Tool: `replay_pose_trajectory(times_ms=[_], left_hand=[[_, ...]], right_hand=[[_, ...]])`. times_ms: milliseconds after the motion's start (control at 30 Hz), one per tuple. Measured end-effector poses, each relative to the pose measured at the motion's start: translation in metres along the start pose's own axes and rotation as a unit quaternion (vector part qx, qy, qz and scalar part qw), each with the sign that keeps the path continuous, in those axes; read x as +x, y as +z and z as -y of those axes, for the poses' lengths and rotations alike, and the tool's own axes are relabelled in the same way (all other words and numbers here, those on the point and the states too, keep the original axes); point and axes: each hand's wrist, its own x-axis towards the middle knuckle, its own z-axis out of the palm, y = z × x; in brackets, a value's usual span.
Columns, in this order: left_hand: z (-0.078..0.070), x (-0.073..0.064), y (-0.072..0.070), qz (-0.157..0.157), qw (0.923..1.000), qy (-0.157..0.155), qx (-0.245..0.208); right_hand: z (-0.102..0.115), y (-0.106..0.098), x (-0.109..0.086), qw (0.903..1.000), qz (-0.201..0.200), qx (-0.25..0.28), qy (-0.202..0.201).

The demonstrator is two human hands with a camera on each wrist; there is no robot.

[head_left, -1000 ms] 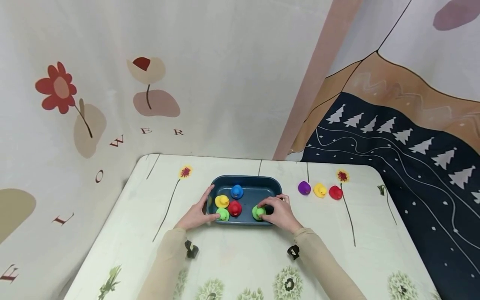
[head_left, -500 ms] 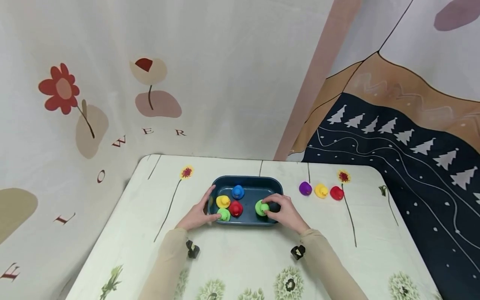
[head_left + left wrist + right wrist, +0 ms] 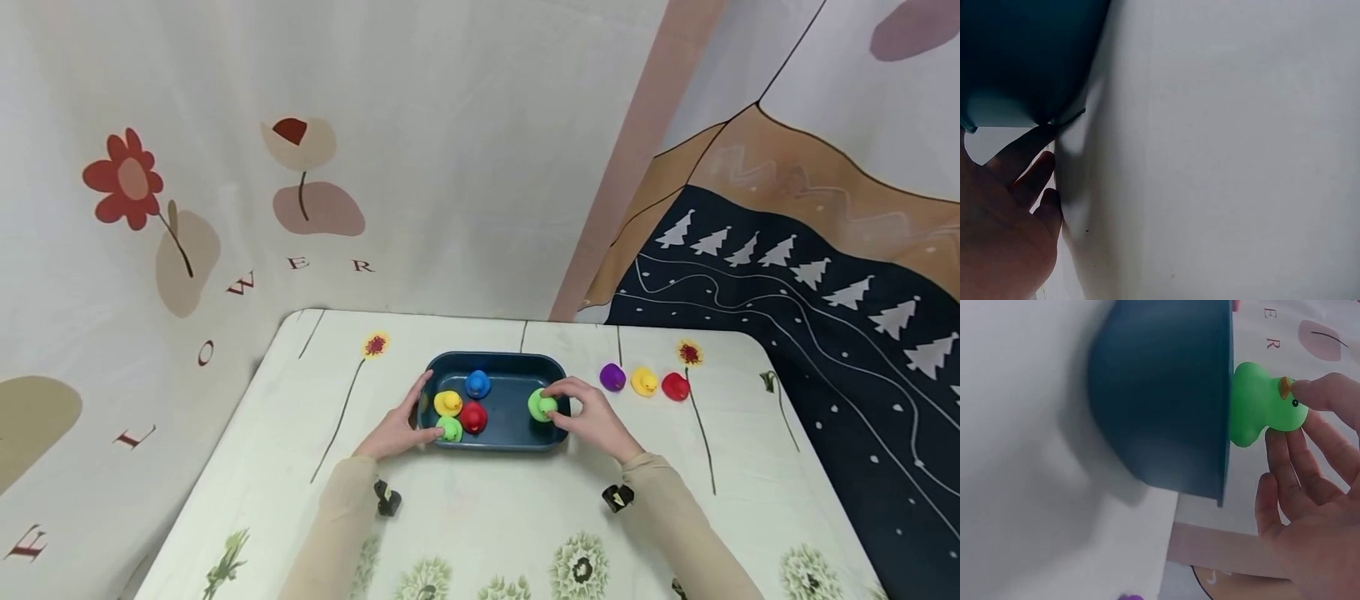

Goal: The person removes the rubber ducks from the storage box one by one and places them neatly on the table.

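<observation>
In the right wrist view my right hand (image 3: pixel 1319 487) pinches a light green rubber duck (image 3: pixel 1254 403) by the head, thumb at its orange beak. The duck is up at the rim of a dark blue tray (image 3: pixel 1166 394); in the head view it shows over the tray's right end. My left hand (image 3: pixel 396 429) holds the tray's left end, fingers along the side rim and thumb over the front corner. That thumb reaches to a second green duck (image 3: pixel 450 429) inside. Beside it in the tray sit a yellow duck (image 3: pixel 447 403), a red duck (image 3: pixel 473 417) and a blue duck (image 3: pixel 477 384).
Right of the tray, a purple duck (image 3: pixel 612 377), a yellow duck (image 3: pixel 643 382) and a red duck (image 3: pixel 676 387) stand in a row on the flower-print tablecloth (image 3: pixel 480 508). Behind the table hangs a printed curtain (image 3: pixel 450 167).
My right hand has lifted the green duck off the tray's floor and carried it to the right, toward the tray's right end. My left hand stays at the tray's left end.
</observation>
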Motion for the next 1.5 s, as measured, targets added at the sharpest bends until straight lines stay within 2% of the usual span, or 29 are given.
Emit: replay_pose_trajectory(times_ms=[267, 467, 867, 1067, 1500], left_hand=[[0.001, 0.001, 0.001, 0.002, 1.0, 0.001, -0.001], [0.0, 0.001, 0.0, 0.002, 1.0, 0.002, -0.006], [0.004, 0.002, 0.001, -0.002, 0.9999, 0.009, -0.005], [0.004, 0.001, 0.001, 0.001, 0.9999, 0.008, -0.006], [0.004, 0.0, 0.001, -0.002, 0.9996, 0.027, -0.012]], right_hand=[[-0.035, -0.009, -0.003, 0.9997, -0.018, -0.011, 0.009], [-0.038, -0.021, -0.007, 0.9995, -0.031, -0.002, -0.006], [-0.043, -0.043, -0.016, 0.9976, -0.062, -0.027, 0.017], [-0.048, -0.054, -0.023, 0.9961, -0.071, -0.031, 0.042], [-0.075, -0.065, -0.038, 0.9949, -0.066, -0.033, 0.069]])
